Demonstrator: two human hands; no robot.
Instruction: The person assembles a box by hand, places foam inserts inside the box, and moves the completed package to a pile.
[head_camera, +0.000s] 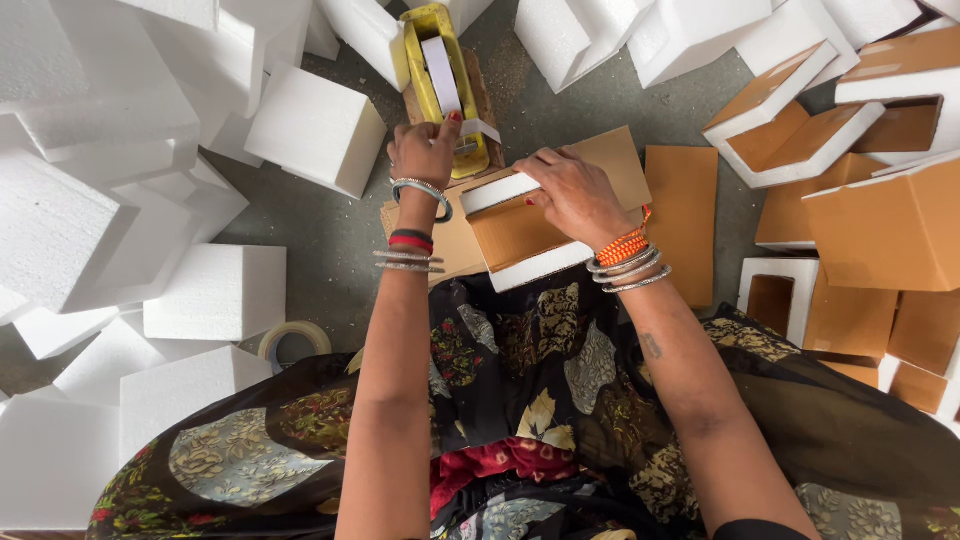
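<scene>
Head view, looking straight down at a seated person's lap and a grey floor (330, 240). Left hand (425, 150), upper centre of frame, fingers curled shut around the rear of a yellow tape dispenser (440, 80); a strip of white tape (442, 75) runs along its top and folds down at the near end. Right hand (575, 190), just right of centre, lies palm-down with fingers spread flat on a foam-and-cardboard box (520, 235), gripping nothing; the fingertips reach the box's upper edge. The two hands are apart, the dispenser's near end just beside the box's upper left corner. The box sits at centre frame, above the lap, white foam edges top and bottom, brown card face between, lying on flat cardboard sheets (680, 220). Metal bangles on both wrists; orange thread on the right, red and black bands on the left. Tape roll (295, 340) on the floor at lower left of centre, touching the patterned dark cloth (540, 400) over the lap. White foam blocks (215, 290) fill the left side and the top edge. Finished boxes (880, 220) piled at the right.
</scene>
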